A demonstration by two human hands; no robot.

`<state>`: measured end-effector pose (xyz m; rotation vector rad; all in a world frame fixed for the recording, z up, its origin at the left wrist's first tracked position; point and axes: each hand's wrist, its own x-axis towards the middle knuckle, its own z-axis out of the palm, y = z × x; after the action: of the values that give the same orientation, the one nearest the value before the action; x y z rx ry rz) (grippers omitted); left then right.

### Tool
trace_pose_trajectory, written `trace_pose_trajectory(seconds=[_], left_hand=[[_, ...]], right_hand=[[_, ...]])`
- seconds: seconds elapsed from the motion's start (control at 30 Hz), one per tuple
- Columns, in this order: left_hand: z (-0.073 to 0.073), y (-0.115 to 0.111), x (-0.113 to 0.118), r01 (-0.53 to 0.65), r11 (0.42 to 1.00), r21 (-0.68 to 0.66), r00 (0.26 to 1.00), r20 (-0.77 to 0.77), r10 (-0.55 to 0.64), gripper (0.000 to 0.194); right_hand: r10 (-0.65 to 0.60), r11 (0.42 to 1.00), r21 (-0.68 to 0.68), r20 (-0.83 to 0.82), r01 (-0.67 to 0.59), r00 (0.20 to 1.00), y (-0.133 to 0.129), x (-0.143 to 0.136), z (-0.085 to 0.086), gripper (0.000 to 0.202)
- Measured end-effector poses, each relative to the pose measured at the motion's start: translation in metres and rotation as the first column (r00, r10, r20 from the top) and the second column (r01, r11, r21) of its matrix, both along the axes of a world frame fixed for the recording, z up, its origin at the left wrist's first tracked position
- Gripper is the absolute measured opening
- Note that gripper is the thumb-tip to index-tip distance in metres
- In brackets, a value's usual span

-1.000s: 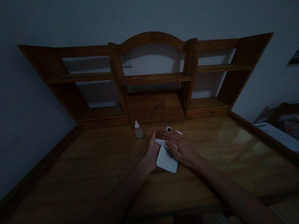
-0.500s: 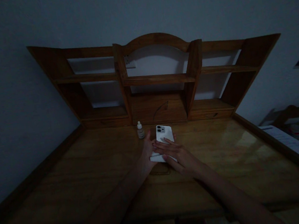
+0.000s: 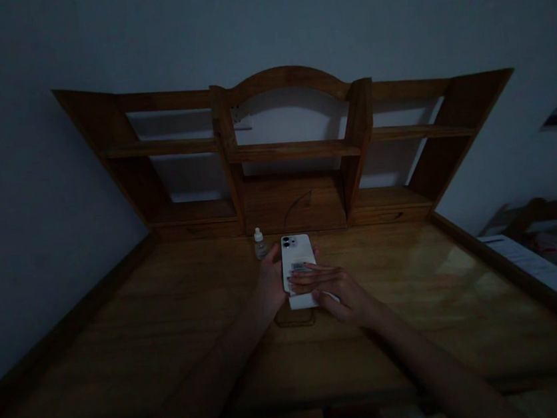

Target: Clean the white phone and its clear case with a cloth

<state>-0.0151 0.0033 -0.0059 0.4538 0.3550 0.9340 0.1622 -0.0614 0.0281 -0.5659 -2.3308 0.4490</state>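
Observation:
A white smartphone [image 3: 303, 245] lies back up in my left hand [image 3: 271, 282], whose fingers wrap round it from beneath, its camera end pointing away from me. My right hand [image 3: 342, 290] presses flat-fingered on the lower part of the phone's back. Pinched under its thumb is a folded white cloth [image 3: 301, 301], perhaps a wipe. A small printed patch [image 3: 299, 267] shows just above the right fingertips. Below the hands, a clear phone case [image 3: 296, 322] rests on the desk, partly covered. A dropper bottle [image 3: 261, 247] with a white top stands just beyond my left hand.
The wooden desk [image 3: 171, 328] has raised side edges. A wooden shelf unit [image 3: 296, 150] with small drawers stands along its back, against the wall. To the right, beyond the edge, are a white surface [image 3: 533, 264] and a dark wooden chair-like piece [image 3: 550, 208]. The room is dim.
The phone has shifted a little left and sits straighter. My right hand and the cloth have slid down its back, uncovering the printed patch and more of the phone.

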Motion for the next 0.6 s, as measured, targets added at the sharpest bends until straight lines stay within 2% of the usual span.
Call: trace_pose_trajectory(seconds=[0.27, 0.43, 0.6], left_hand=[[0.006, -0.001, 0.003, -0.022, 1.000, -0.005, 1.000, 0.011, 0.023, 0.048], [0.007, -0.002, 0.005, 0.000, 1.000, 0.006, 1.000, 0.008, 0.000, 0.052], [0.019, -0.008, 0.005, -0.010, 0.999, -0.035, 1.000, -0.010, 0.010, 0.047]], right_hand=[[-0.079, 0.996, -0.044, -0.070, 0.076, 0.994, 0.007, 0.015, -0.001, 0.038], [-0.130, 0.990, -0.067, -0.094, 0.124, 0.987, 0.012, 0.023, -0.004, 0.036], [-0.211, 0.978, -0.029, -0.129, 0.209, 0.969, 0.017, 0.026, -0.008, 0.036]])
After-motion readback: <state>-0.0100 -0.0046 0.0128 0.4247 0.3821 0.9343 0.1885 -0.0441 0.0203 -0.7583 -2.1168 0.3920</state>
